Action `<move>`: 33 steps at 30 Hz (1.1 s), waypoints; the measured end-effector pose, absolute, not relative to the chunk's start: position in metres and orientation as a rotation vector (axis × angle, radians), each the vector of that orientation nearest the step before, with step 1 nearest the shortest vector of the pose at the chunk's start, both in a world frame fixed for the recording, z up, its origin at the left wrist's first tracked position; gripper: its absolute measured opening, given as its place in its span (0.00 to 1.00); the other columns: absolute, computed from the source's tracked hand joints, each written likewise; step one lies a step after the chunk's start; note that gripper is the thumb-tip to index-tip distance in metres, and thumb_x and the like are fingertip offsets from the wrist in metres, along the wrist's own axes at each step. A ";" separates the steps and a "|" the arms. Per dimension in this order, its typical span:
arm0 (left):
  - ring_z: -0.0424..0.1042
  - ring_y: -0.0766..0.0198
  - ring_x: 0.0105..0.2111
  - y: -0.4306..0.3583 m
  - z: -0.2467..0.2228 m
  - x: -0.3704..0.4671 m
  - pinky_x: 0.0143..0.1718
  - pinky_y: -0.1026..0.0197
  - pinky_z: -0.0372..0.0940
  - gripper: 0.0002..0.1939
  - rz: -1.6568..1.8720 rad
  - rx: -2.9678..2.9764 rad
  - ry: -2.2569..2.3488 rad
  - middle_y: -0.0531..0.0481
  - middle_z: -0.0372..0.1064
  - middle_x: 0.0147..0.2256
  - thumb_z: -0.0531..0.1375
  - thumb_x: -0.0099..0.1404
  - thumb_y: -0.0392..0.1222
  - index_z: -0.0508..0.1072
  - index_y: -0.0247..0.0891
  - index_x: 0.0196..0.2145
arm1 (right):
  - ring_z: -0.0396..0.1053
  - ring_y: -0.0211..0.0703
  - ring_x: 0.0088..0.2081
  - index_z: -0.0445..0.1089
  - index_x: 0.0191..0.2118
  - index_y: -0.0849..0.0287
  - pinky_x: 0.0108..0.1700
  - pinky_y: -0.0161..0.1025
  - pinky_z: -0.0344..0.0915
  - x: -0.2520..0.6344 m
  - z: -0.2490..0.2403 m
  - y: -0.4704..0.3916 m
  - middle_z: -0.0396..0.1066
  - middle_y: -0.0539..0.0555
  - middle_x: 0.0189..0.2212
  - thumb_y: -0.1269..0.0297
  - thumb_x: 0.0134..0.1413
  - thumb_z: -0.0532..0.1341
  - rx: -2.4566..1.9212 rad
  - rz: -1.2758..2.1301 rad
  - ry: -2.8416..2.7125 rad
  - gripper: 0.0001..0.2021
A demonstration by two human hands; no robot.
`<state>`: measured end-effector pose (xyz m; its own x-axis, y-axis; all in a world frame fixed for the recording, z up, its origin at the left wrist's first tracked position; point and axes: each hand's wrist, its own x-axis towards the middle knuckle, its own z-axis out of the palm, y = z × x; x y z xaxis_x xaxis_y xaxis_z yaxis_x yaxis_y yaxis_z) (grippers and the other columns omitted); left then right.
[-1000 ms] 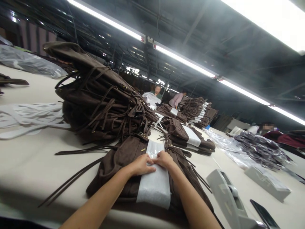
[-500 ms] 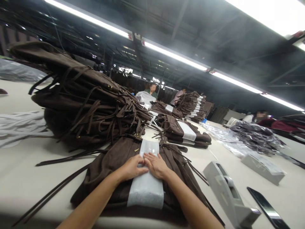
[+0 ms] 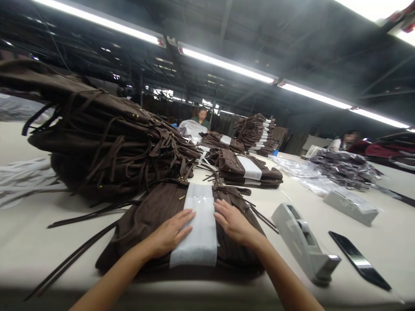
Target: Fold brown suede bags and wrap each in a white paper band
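Observation:
A folded dark brown garment (image 3: 139,226) with long ties lies flat in front of me, a white paper band (image 3: 198,229) running down its middle. A glossy strip, like clear tape, shows near the top of the band. My left hand (image 3: 170,233) rests with fingers spread on the band's left edge and the brown cloth. On the other side, my right hand (image 3: 235,220) is open, its fingertips at the band's right edge. Neither hand grips anything. The garment's underside is hidden.
A tall heap of brown garments (image 3: 106,142) is at left, white strips (image 3: 26,177) beside it. Banded garments (image 3: 249,168) lie beyond. At right are a tape dispenser (image 3: 304,246), a phone (image 3: 359,259), a grey box (image 3: 350,207) and plastic-wrapped items (image 3: 346,168). A person (image 3: 201,119) is behind.
My hands have moved apart from the middle of the paper band, the left to its left edge, the right to its right edge. The view has shifted slightly.

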<state>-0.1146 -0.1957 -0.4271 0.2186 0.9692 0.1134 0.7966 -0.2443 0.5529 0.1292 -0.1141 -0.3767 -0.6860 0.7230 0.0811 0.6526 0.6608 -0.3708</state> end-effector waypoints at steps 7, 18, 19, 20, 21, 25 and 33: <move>0.40 0.53 0.69 -0.206 -0.420 -0.105 0.68 0.42 0.40 0.32 0.348 2.269 1.622 0.50 0.37 0.69 0.44 0.72 0.61 0.47 0.50 0.68 | 0.50 0.55 0.67 0.55 0.67 0.53 0.65 0.62 0.53 0.185 -0.445 -0.191 0.48 0.51 0.67 0.57 0.69 0.45 -1.224 -0.031 -2.620 0.24; 0.41 0.52 0.69 -0.227 -0.417 -0.111 0.68 0.41 0.41 0.31 0.298 2.367 1.655 0.48 0.39 0.69 0.44 0.73 0.60 0.46 0.50 0.68 | 0.59 0.50 0.63 0.71 0.55 0.60 0.68 0.55 0.45 0.188 -0.434 -0.191 0.66 0.55 0.59 0.61 0.68 0.51 -1.034 -0.303 -2.326 0.18; 0.41 0.51 0.69 -0.235 -0.416 -0.112 0.67 0.40 0.42 0.30 0.295 2.368 1.669 0.49 0.39 0.69 0.44 0.73 0.60 0.46 0.52 0.68 | 0.56 0.53 0.65 0.70 0.57 0.61 0.69 0.58 0.41 0.195 -0.434 -0.188 0.63 0.57 0.61 0.59 0.67 0.52 -1.069 -0.302 -2.313 0.19; 0.42 0.50 0.68 -0.243 -0.416 -0.112 0.67 0.39 0.43 0.29 0.293 2.367 1.687 0.50 0.38 0.69 0.44 0.73 0.59 0.45 0.54 0.68 | 0.54 0.55 0.66 0.68 0.58 0.61 0.69 0.60 0.38 0.202 -0.436 -0.185 0.61 0.58 0.62 0.56 0.66 0.53 -1.137 -0.269 -2.295 0.21; 0.42 0.49 0.68 -0.251 -0.416 -0.112 0.66 0.38 0.44 0.29 0.292 2.366 1.706 0.50 0.38 0.69 0.44 0.73 0.59 0.45 0.57 0.68 | 0.53 0.57 0.66 0.67 0.60 0.61 0.69 0.62 0.38 0.211 -0.441 -0.180 0.59 0.59 0.63 0.52 0.65 0.53 -1.225 -0.194 -2.277 0.25; 0.44 0.46 0.68 -0.272 -0.416 -0.107 0.65 0.35 0.46 0.29 0.317 2.367 1.797 0.51 0.38 0.69 0.46 0.72 0.60 0.42 0.62 0.67 | 0.53 0.56 0.66 0.62 0.64 0.57 0.68 0.60 0.46 0.244 -0.470 -0.158 0.57 0.55 0.64 0.39 0.59 0.48 -1.475 0.355 -2.129 0.35; 0.51 0.45 0.66 -0.277 -0.429 -0.112 0.63 0.39 0.53 0.40 0.456 2.702 1.847 0.47 0.45 0.68 0.56 0.65 0.63 0.43 0.55 0.68 | 0.50 0.51 0.68 0.61 0.63 0.66 0.69 0.51 0.46 0.244 -0.465 -0.166 0.55 0.60 0.66 0.44 0.60 0.49 -1.456 0.606 -1.767 0.35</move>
